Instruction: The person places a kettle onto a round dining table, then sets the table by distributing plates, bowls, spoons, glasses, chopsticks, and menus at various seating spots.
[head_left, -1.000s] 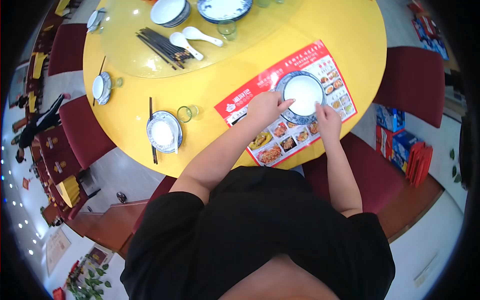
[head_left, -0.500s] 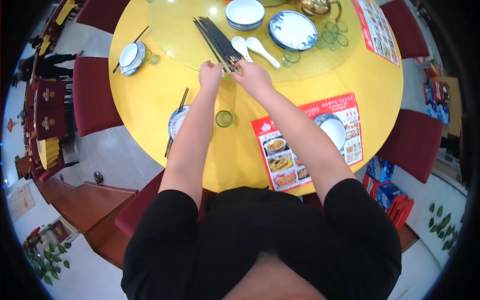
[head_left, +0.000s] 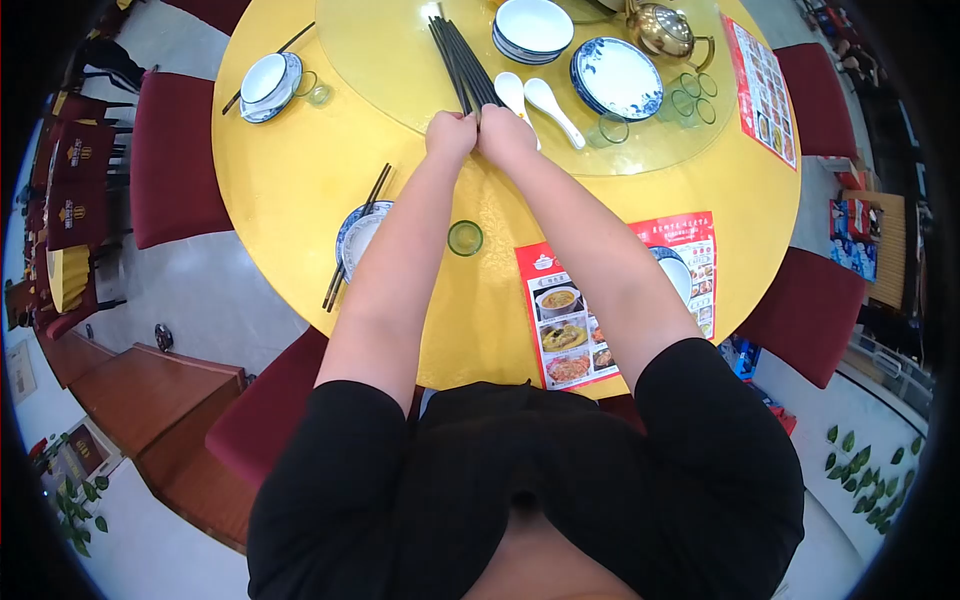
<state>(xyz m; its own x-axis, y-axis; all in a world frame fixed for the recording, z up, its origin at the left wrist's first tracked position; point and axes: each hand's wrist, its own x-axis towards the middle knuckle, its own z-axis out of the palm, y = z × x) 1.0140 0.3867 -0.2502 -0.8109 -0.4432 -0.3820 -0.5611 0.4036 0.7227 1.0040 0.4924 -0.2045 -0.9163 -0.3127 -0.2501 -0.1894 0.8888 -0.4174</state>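
Observation:
A bundle of dark chopsticks lies over the glass turntable, its near ends between my two hands. My left hand is closed around the left side of those ends. Closed too, my right hand grips the right side and partly covers the white spoon beside it. Another white spoon rests farther right. Beyond the spoons are stacked bowls and blue-patterned plates. My fingertips are partly hidden.
On the yellow table are a green glass, a place setting under my left forearm and another setting. A red menu lies beneath my right forearm. Several glasses and a brass teapot stand on the turntable.
My hands have come closer together at the chopstick ends, and the bundle looks narrower. The camera view has shifted slightly, moving the tableware to the right in the picture.

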